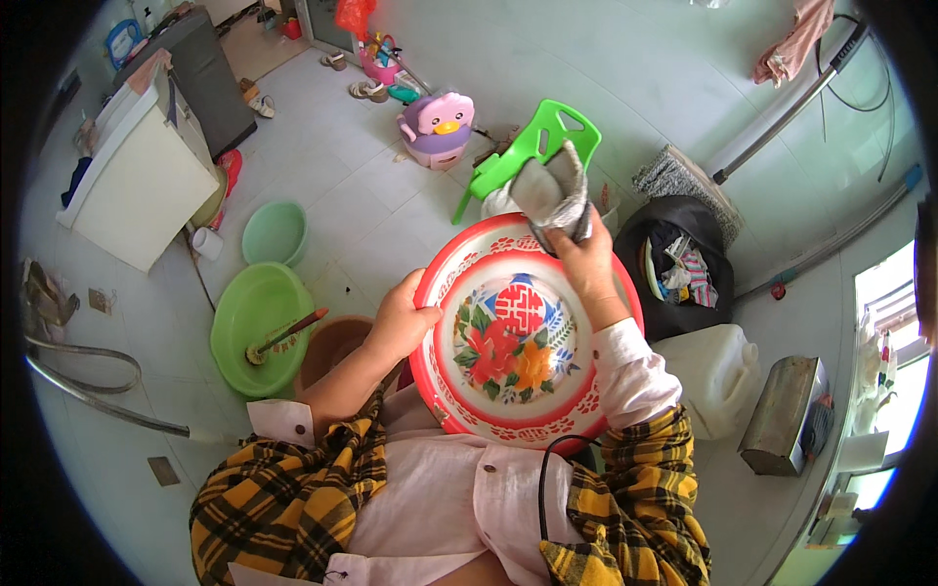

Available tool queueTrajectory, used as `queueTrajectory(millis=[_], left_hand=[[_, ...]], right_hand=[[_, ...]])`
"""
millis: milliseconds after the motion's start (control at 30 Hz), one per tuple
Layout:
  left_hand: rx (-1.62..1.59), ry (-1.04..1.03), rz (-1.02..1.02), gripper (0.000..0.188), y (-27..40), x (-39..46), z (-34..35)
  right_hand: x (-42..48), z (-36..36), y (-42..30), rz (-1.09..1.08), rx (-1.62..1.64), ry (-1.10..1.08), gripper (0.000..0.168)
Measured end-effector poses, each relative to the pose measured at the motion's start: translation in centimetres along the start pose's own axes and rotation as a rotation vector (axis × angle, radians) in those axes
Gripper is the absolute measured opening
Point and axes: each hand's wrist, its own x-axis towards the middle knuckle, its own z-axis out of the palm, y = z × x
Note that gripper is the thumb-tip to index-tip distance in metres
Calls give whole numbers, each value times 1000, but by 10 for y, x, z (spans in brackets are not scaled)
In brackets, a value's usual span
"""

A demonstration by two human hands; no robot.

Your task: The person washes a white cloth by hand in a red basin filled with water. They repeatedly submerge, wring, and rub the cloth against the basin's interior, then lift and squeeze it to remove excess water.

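In my left hand (401, 316) is the left rim of a red-and-white enamel basin (529, 417), its inside patterned with flowers. The basin is tilted before my body. My right hand (586, 267) grips a folded grey-and-white cloth (553, 192) over the basin's far right side. Beyond the cloth stands a small green plastic chair (506, 167). A light green basin (238, 322) to the left holds a brush with a red-brown handle (297, 327). Part of a brown basin (330, 348) shows behind my left forearm.
A teal basin (275, 231) and a pink-and-purple duck-faced bin (437, 135) stand on the tiled floor. To the right are a black tub (630, 256) of clothes, a white plastic jug (707, 381) and a metal box (778, 414). A hose (110, 410) lies at left.
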Motion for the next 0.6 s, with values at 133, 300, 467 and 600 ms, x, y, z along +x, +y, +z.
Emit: queueTrajectory(millis=[133, 300, 467, 600], left_hand=[[113, 23, -13, 46, 3, 0, -5], [182, 79, 87, 47, -13, 5, -7], [183, 33, 6, 48, 2, 2, -8], [34, 11, -10, 47, -1, 4, -6]], right_hand=[[-8, 48, -25, -208, -370, -83, 49], [-47, 105, -51, -271, -262, -210, 52], [-47, 105, -58, -325, -347, -268, 54], [-1, 72, -32, -231, -564, -70, 50]])
